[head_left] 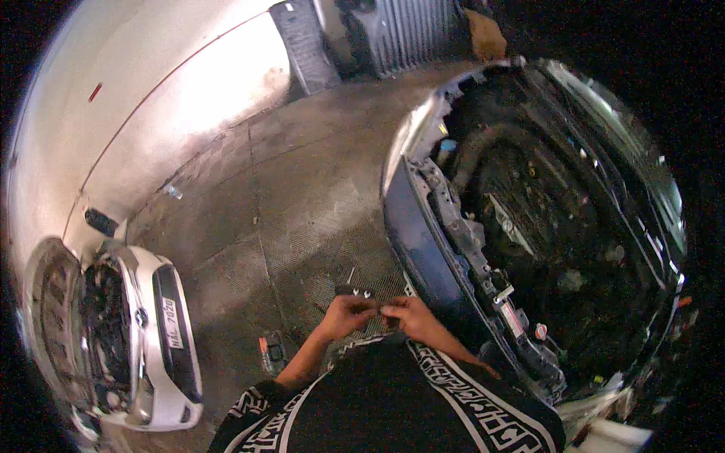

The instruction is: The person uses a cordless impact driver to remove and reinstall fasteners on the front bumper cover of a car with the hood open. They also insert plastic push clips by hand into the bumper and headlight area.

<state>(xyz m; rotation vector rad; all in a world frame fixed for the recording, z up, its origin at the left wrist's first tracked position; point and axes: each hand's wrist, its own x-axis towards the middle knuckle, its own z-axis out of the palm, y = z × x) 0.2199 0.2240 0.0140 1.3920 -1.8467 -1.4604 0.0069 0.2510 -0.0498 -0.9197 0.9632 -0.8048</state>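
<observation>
My left hand [350, 315] and my right hand [408, 315] are close together in front of my body. Their fingers are bent and pinched toward each other. Whatever lies between the fingertips is too small and dark to name. Just beyond my left hand, metal tools with bright open ends, like wrenches [362, 293], lie low over the floor. A dark car with its engine bay [529, 204] exposed stands right beside my right arm.
A white car [162, 355] with its hood raised stands at the far left. A dark case with orange [270, 353] sits on the floor by my left forearm. Dark panels [306, 45] lean against the back wall, near a ribbed grey piece [415, 34].
</observation>
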